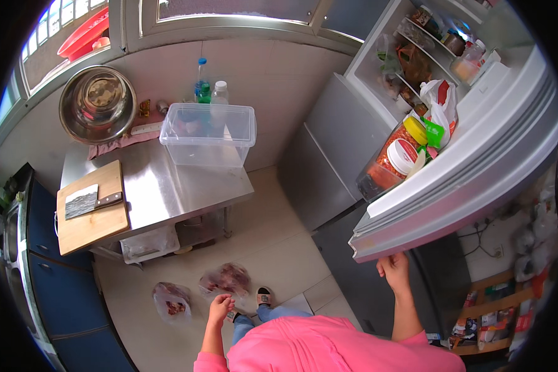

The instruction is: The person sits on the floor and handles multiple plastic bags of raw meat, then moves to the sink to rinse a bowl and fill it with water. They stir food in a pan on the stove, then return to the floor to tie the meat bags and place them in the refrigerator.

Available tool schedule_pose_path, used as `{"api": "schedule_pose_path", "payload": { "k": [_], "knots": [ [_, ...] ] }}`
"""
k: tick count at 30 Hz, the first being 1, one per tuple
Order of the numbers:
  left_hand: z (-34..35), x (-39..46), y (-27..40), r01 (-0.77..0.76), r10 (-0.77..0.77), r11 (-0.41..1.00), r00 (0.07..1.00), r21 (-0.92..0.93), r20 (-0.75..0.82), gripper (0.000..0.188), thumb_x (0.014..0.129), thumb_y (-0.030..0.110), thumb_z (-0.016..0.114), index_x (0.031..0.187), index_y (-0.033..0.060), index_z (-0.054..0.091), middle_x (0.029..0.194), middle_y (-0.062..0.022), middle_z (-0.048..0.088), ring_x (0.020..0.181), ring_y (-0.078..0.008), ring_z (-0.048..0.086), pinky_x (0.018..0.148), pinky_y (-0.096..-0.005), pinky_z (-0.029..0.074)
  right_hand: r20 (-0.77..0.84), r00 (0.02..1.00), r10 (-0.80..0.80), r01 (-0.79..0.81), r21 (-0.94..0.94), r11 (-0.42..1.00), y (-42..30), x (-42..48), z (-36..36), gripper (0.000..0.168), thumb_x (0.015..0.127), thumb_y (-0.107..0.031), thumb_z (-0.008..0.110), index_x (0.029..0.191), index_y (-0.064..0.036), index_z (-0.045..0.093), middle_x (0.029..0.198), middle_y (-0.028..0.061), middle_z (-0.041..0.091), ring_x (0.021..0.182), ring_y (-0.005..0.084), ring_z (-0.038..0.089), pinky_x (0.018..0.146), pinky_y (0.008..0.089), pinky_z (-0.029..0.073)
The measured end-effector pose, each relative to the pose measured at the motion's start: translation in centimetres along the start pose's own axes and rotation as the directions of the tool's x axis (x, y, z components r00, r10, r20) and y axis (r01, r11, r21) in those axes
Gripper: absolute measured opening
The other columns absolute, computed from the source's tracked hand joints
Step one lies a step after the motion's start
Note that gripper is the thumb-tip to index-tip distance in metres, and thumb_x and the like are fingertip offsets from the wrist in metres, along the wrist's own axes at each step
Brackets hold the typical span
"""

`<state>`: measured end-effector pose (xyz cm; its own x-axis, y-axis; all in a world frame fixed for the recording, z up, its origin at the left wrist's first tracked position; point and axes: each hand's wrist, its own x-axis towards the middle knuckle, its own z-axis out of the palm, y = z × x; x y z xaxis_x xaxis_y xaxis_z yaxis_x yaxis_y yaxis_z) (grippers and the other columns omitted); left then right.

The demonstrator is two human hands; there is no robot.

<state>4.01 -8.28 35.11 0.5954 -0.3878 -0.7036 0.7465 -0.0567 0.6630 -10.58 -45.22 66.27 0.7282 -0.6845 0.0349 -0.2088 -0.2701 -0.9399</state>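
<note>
My right hand [394,270] is at the bottom edge of the raised-looking, swung-out refrigerator door [428,232], its fingers curled against that edge and partly hidden by it. My left hand [221,308] hangs in front of my body with loosely bent fingers and holds nothing. Below it on the tiled floor lies a clear plastic bag of dark red meat [228,279]. A second plastic bag of meat [173,301] rests to its left. Inside the door, a shelf holds a yellow-lidded jar [411,131] and a white-lidded tub [402,156]. Packed bags fill the fridge compartment [376,76].
A steel table [158,186] carries a clear plastic bin [207,135], a metal basin [97,104], several bottles, and a wooden cutting board [93,232] with a cleaver [81,201]. Blue cabinets [67,293] stand left. A wooden rack [488,311] with packages stands right.
</note>
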Motion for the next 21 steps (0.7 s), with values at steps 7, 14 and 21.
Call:
{"api": "schedule_pose_path", "payload": {
  "k": [7,14,21],
  "knots": [
    [-0.7,-0.6,-5.7,0.02,-0.024,0.999,0.994,-0.041,-0.111,0.017,0.086,0.015,0.052,0.097,0.0022,0.057,0.079,-0.0057,0.062,0.062,-0.0095,0.055,0.054,-0.0213,0.044,0.438,0.794,0.423,-0.379,-0.187,0.906,11.6,-1.1,2.9,0.025,0.083,-0.012,0.059,0.104,-0.003,0.049,0.061,0.0015,0.052,0.053,0.0068,0.048,0.048,0.0209,0.04],
    [-6.2,-3.2,-14.2,0.133,-0.108,0.991,0.866,0.016,-0.487,0.021,0.081,0.013,0.052,0.099,0.0018,0.056,0.08,-0.0073,0.062,0.064,-0.0128,0.057,0.058,-0.0263,0.047,0.825,0.332,0.458,-0.284,-0.375,0.882,24.5,-0.6,19.9,0.026,0.084,-0.014,0.058,0.105,-0.002,0.05,0.057,0.0001,0.051,0.052,0.0067,0.048,0.048,0.022,0.04],
    [-15.9,-3.1,-18.3,0.196,-0.34,0.94,0.626,-0.281,-0.702,0.034,0.077,0.007,0.053,0.11,0.0027,0.049,0.082,-0.0076,0.059,0.065,-0.0149,0.058,0.055,-0.027,0.048,0.908,0.136,0.396,-0.047,-0.394,0.918,31.3,-6.8,34.3,0.025,0.081,-0.019,0.06,0.101,-0.005,0.054,0.059,-0.001,0.05,0.053,0.0077,0.046,0.05,0.0251,0.039]
  ]
}}
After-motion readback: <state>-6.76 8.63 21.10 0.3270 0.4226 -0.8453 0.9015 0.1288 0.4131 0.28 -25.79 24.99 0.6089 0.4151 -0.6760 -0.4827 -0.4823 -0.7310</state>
